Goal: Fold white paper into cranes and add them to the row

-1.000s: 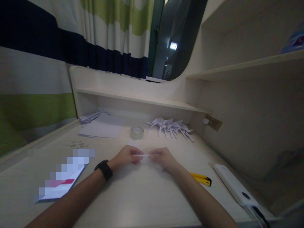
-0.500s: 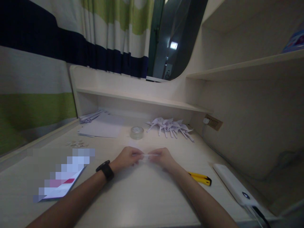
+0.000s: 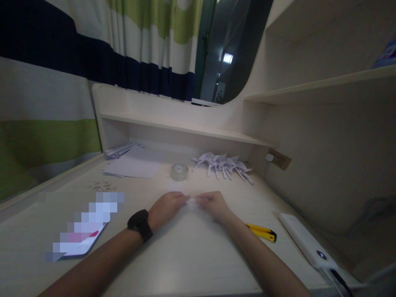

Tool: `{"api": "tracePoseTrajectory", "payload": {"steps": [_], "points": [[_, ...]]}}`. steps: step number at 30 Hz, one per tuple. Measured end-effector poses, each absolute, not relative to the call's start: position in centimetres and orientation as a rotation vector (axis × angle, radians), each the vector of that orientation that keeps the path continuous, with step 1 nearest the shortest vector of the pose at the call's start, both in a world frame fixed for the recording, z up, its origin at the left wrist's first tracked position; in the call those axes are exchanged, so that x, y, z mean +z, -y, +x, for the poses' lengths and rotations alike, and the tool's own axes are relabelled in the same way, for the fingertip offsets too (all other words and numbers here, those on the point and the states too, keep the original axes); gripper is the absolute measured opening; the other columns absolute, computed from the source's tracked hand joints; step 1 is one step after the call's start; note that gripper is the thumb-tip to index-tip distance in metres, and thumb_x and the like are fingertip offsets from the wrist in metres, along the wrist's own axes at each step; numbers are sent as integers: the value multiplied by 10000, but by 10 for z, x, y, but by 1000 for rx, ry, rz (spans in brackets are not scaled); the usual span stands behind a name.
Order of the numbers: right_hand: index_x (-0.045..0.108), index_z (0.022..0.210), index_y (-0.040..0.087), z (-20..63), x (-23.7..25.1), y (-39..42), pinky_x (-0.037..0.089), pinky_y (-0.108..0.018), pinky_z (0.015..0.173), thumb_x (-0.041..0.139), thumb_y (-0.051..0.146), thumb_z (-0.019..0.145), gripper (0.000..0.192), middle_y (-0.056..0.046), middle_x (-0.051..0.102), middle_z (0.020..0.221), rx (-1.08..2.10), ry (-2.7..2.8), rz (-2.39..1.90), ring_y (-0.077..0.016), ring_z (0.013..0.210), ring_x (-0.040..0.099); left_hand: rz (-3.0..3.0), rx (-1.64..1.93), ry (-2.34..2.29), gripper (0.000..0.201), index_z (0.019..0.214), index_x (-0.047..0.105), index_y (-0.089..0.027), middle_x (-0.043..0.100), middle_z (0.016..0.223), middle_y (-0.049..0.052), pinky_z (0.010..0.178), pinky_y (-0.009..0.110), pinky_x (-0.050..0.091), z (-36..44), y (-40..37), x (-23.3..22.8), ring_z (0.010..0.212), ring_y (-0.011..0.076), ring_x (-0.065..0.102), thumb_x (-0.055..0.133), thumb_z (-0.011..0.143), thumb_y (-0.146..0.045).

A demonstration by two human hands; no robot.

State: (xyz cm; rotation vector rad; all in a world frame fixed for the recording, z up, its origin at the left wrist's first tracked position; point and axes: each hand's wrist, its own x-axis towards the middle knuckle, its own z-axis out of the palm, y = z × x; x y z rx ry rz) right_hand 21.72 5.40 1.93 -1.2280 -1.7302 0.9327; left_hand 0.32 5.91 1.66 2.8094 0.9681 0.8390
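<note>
Above the middle of the desk, my left hand [image 3: 169, 209], with a black watch on its wrist, and my right hand [image 3: 215, 205] pinch a small piece of white paper [image 3: 192, 201] between them. Most of the paper is hidden by the fingers, and its shape is blurred. Just beyond the hands stands a roll of clear tape [image 3: 179, 173]. Behind it to the right lie several folded white paper pinwheels [image 3: 220, 164] with paper sticks. A yellow utility knife [image 3: 262, 232] rests beside my right forearm, which partly covers it.
White paper sheets [image 3: 134, 166] lie at the back left, with small white bits [image 3: 103, 186] in front. A phone [image 3: 82, 245], partly pixelated, is by my left forearm. A long white device [image 3: 305, 241] with cables lies right, below a wall socket [image 3: 281, 161].
My left hand has turned, its back and the watch now facing up more. The fingertips have come slightly closer together, and less of the paper shows.
</note>
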Motion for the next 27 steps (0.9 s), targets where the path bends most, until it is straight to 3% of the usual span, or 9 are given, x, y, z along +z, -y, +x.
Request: {"api": "tracePoseTrajectory", "payload": {"steps": [8,15,18,24,27], "points": [[746,758,104,217,24,-51,374,-229,488,688,370,664,288,-30,633,547,1014,1596,-1241,-102,484,473,2894,894,-1094,284,1029,678,-186,678,862,92,730,304,438,2,-58,21,811,202,605,423,942,-276],[759,771,150,211,19,-51,446,-277,557,688,342,646,241,-70,706,662,847,1654,-1272,-173,586,580,2811,772,-1171,357,1055,674,-220,711,845,83,644,282,412,4,-51,21,736,208,638,378,947,-389],[761,787,154,210,19,-51,468,-292,601,685,340,660,238,-82,720,709,793,1721,-1255,-196,639,615,2737,715,-1112,384,1087,659,-230,722,899,82,664,273,409,6,-51,22,775,209,653,337,960,-396],[756,801,138,212,22,-50,474,-306,599,683,337,661,255,-79,717,674,815,1656,-1280,-191,595,611,2637,748,-1038,349,967,697,-205,726,846,77,677,268,408,4,-53,26,775,212,659,377,953,-344],[757,771,144,210,25,-47,484,-305,625,682,322,672,217,-80,721,689,792,1693,-1255,-195,616,624,2618,792,-1011,334,1062,666,-202,715,964,95,738,282,419,6,-49,25,864,225,653,378,952,-328]]}}
